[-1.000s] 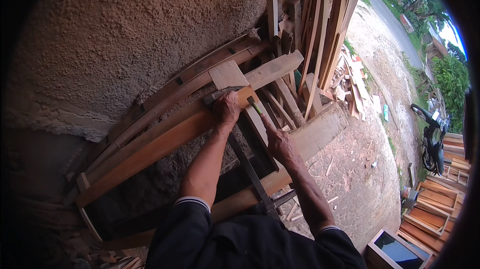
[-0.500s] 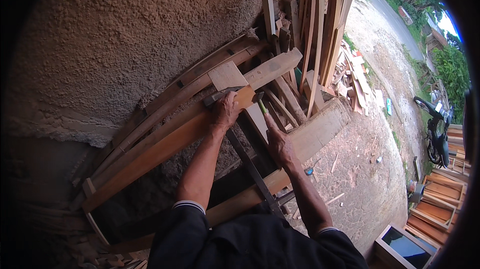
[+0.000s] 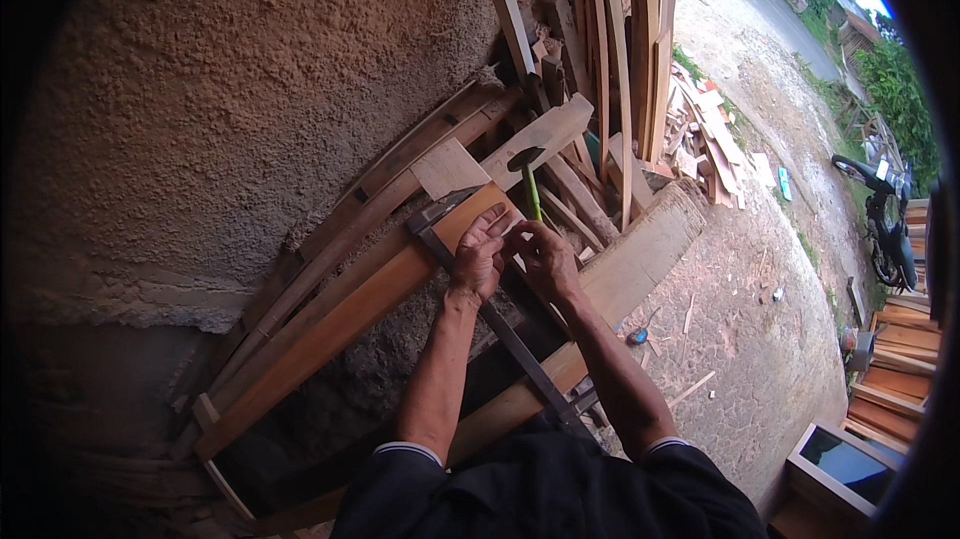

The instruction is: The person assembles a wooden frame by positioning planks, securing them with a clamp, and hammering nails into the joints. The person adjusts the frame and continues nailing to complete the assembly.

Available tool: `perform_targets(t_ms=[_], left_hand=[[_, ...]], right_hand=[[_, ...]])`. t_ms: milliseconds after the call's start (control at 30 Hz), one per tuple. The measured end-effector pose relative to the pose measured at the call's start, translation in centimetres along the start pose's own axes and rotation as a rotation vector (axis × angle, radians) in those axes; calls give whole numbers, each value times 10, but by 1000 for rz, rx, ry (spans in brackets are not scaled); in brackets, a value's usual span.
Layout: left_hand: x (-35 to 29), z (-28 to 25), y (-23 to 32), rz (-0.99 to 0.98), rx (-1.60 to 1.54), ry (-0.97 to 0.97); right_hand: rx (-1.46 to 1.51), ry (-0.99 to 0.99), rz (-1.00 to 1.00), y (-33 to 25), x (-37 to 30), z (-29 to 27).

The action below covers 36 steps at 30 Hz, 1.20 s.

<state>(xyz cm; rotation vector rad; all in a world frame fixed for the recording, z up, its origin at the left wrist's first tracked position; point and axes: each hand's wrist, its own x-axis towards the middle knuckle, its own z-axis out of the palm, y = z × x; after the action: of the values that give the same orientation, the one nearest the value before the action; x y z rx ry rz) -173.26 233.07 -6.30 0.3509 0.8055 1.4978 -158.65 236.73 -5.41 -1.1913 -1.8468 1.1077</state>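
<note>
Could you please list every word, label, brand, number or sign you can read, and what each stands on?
There are none I can read.
The hammer, board and clamp show no lettering.
Any on the motorcycle would be too small to read.

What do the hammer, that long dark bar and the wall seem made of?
Hammer head: dark and dull, likely steel; its bright green handle's material is unclear. Dark bar: straight, slim, probably metal. Wall: rough, grainy, unpainted-looking, suggesting cement render.

Pale wood scraps [image 3: 714, 145] lie heaped on the rough ground [image 3: 740, 339].
</note>
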Motion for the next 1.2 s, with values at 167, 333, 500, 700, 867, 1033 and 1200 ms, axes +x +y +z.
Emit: perform_targets(t_ms=[167, 333, 500, 700, 867, 1033, 1200], left_hand=[[1, -4, 0, -77, -4, -15], [5, -13, -7, -6, -187, 70], [-2, -17, -19, 67, 52, 132], [-3, -13, -28, 155, 213, 193], [5, -25, -29, 248, 410, 153], [23, -42, -12, 381, 865, 220], [37, -36, -6, 531, 1372, 417]], right_hand=[[-63, -73, 29, 6, 6, -1], [57, -56, 110, 8, 6, 0], [285, -32, 287, 9, 9, 9], [330, -72, 364, 8, 10, 13], [200, -145, 273, 6, 16, 6], [128, -153, 301, 0, 12, -1], [175, -43, 271, 7, -5, -7]])
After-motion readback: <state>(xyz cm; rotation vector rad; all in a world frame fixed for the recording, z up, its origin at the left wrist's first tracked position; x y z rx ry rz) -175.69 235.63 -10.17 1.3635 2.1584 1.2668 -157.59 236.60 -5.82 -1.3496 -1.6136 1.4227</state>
